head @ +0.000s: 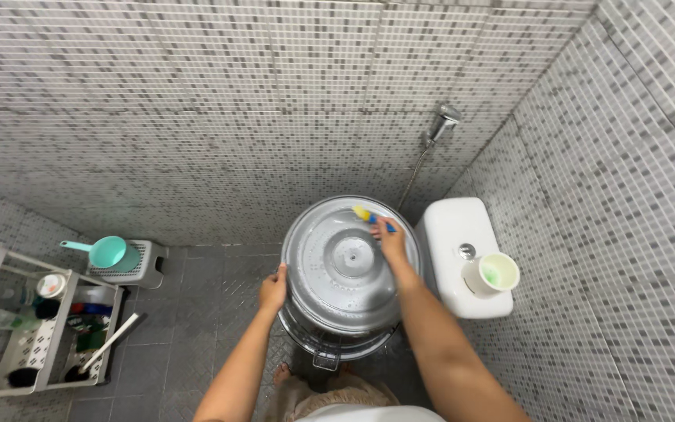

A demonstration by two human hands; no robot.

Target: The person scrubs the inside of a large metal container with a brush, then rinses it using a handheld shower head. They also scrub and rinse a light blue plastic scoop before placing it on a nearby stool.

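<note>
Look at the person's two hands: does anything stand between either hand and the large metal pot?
Nothing visible does. The left hand grips the metal pot at its rim; the right hand presses a yellow-blue sponge on its upturned base.

A large round shiny steel pot (341,270) sits at the frame's centre, turned bottom-up (its flat wet base faces the camera, a small raised disc in the middle); a handle shows at its lower edge; a yellow-and-blue scrubbing sponge (366,215) rests on the base's upper rim.
</note>
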